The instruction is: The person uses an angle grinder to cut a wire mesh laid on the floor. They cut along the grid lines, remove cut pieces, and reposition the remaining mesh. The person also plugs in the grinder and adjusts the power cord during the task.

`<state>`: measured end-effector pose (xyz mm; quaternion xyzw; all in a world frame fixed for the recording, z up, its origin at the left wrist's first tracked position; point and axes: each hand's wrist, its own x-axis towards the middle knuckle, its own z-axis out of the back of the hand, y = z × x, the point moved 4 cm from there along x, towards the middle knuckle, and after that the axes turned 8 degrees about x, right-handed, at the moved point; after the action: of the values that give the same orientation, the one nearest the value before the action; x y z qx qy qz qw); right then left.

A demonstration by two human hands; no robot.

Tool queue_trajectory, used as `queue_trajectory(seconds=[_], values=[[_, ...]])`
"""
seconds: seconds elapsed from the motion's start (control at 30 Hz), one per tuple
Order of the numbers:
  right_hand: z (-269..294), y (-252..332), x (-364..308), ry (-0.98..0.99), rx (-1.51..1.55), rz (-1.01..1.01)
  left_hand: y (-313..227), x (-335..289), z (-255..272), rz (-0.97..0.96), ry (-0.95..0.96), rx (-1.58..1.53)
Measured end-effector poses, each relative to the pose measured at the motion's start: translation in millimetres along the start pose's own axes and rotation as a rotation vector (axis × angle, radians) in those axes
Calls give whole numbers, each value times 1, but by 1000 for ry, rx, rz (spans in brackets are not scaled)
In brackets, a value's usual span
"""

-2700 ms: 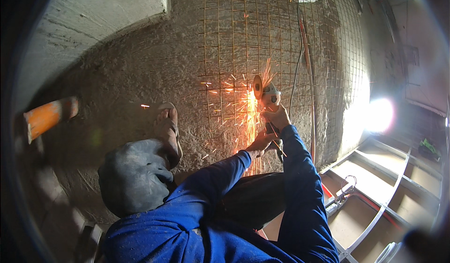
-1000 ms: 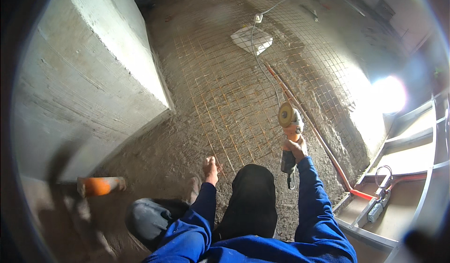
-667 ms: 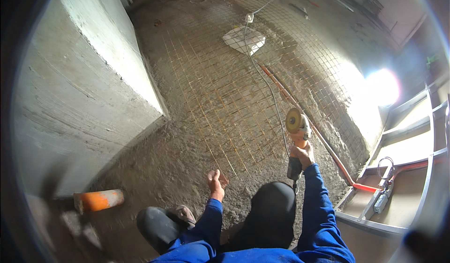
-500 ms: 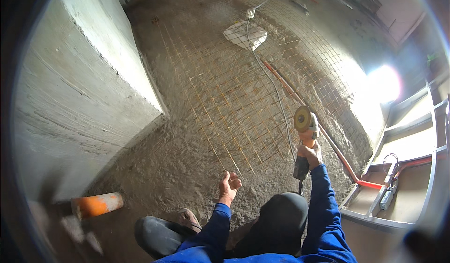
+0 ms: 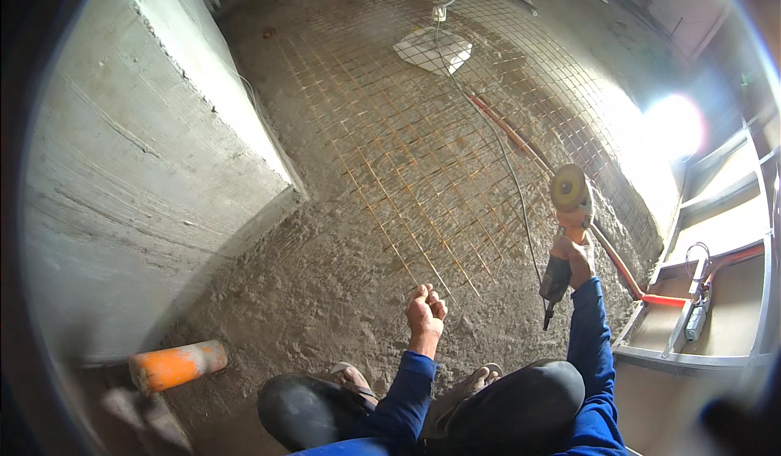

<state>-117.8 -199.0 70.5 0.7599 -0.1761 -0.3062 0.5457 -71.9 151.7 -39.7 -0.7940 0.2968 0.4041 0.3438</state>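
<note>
My left hand (image 5: 425, 318) is closed at the near edge of a rusty steel wire mesh (image 5: 404, 161), its fingers pinched round a wire end. The mesh lies over rough grey ground and stretches away from me. In my right hand (image 5: 576, 259), an angle grinder (image 5: 556, 279) is held upright by its body. Its round yellowish disc (image 5: 568, 187) points up and away, clear of the mesh. Whether the disc is spinning cannot be told. A grey power cable (image 5: 512, 171) runs across the mesh between the grinder's side and a white socket block (image 5: 439, 13).
A plastered wall (image 5: 163, 163) rises at left, with an orange pipe piece (image 5: 178, 366) near its foot. A pale flat slab (image 5: 433, 51) lies farther out. At right are a red conduit (image 5: 614, 261), a metal ladder-like frame (image 5: 691, 358) and a bright lamp (image 5: 674, 127).
My view has shifted, and my right hand has carried the grinder slightly to the right. My left hand stays at the mesh's near edge, its fingers now more tightly closed.
</note>
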Motion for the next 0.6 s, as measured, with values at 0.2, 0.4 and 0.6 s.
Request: queue_trajectory(seconds=[0.2,0.4,0.6], values=[[15,4,-5,13,-119,83,-11,-23,-15,-20,35,-6],[-12,21,-23,65,-139,3,-9,-6,0,-116,44,106],[-38,5,-30,87,-228,-33,-1,18,16,-104,139,93]])
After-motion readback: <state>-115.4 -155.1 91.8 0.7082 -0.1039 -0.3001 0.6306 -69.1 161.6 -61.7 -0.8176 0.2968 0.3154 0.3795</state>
